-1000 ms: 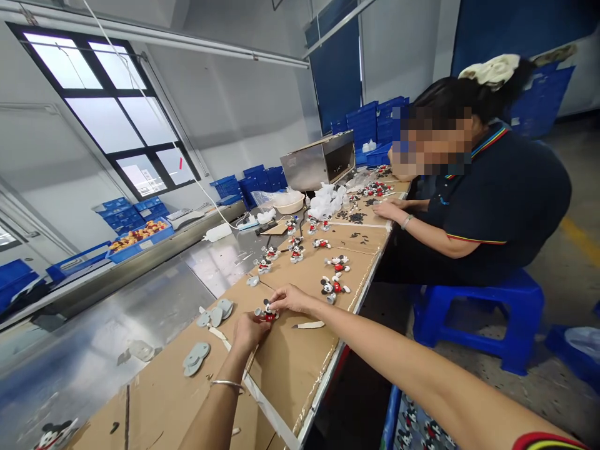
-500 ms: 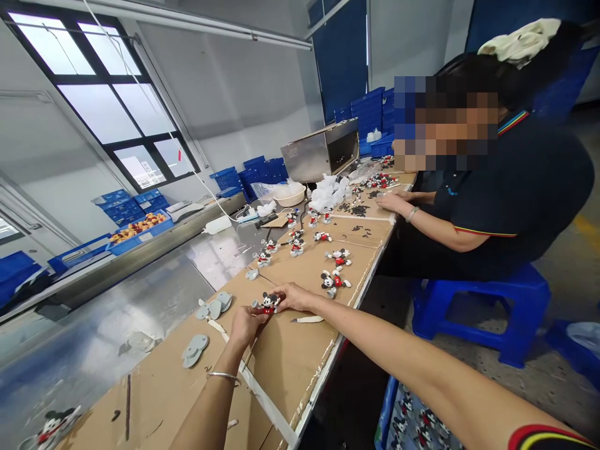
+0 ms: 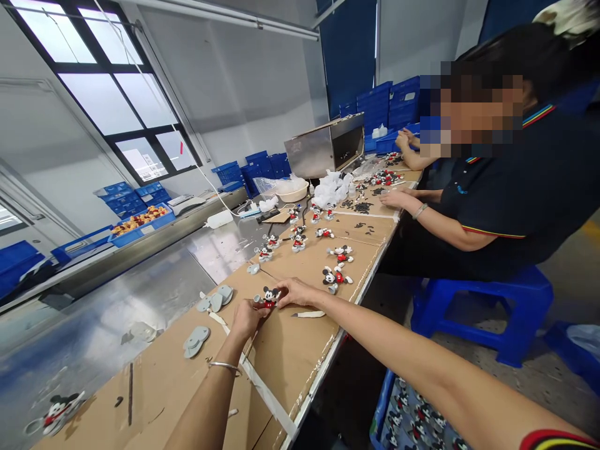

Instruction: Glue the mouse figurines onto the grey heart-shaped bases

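A small Mickey Mouse figurine [image 3: 269,298], black, white and red, is upright just above or on the cardboard. My left hand [image 3: 247,317] grips its left side low down, by a small grey cup-like part. On the other side the fingers of my right hand [image 3: 294,292] are closed on it; their tips are partly hidden. A white pointed tool with a dark tip [image 3: 309,314] lies below my right wrist. Grey flat base pieces [image 3: 216,299] sit left of my hands, with more grey bases [image 3: 196,342] nearer me.
Several finished-looking figurines [image 3: 299,242] stand or lie farther up the cardboard-covered table [image 3: 290,356]. Another figurine [image 3: 60,414] is at the near left. A blue crate [image 3: 379,415] of figurines sits below the table edge. To the right, a co-worker [image 3: 515,181] sits by a blue stool [image 3: 487,300].
The view has shifted slightly. Both my hands keep hold of the figurine, with my right fingers a little changed around it. Another person's hands now show at the far end.
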`<action>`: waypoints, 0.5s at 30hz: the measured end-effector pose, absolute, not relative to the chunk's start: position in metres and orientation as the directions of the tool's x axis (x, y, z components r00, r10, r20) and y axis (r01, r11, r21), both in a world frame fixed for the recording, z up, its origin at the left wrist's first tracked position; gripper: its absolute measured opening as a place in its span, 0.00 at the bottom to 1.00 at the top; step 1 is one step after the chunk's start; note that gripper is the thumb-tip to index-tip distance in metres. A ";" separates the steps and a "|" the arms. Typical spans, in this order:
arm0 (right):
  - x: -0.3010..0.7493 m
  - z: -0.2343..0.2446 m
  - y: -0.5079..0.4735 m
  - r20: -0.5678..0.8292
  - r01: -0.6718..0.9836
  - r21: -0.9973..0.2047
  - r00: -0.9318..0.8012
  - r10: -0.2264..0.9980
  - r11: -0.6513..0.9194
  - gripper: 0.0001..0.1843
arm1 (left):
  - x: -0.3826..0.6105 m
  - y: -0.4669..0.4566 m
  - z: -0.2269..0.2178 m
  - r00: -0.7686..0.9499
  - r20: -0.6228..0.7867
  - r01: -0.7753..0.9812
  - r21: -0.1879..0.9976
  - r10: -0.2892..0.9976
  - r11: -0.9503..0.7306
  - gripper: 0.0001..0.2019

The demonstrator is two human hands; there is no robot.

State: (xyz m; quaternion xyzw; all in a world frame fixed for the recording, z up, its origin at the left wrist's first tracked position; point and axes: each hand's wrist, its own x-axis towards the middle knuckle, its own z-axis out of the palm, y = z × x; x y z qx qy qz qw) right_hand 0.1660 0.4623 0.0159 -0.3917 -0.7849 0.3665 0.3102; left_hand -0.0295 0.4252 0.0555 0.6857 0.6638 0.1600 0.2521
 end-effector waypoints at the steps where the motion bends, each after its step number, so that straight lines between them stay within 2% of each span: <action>1: 0.166 0.016 0.464 0.204 0.376 -0.821 -0.508 0.837 0.429 0.12 | -0.030 0.425 0.056 0.082 -0.123 0.837 0.548 0.989 -0.001 0.13; 8: 0.164 0.016 0.462 0.244 0.354 -0.828 -0.471 0.848 0.434 0.14 | -0.031 0.428 0.053 0.116 -0.152 0.853 0.522 0.981 -0.020 0.11; 15: 0.164 0.014 0.457 0.250 0.338 -0.843 -0.443 0.861 0.418 0.15 | -0.038 0.430 0.051 0.193 -0.155 0.830 0.553 0.969 -0.077 0.13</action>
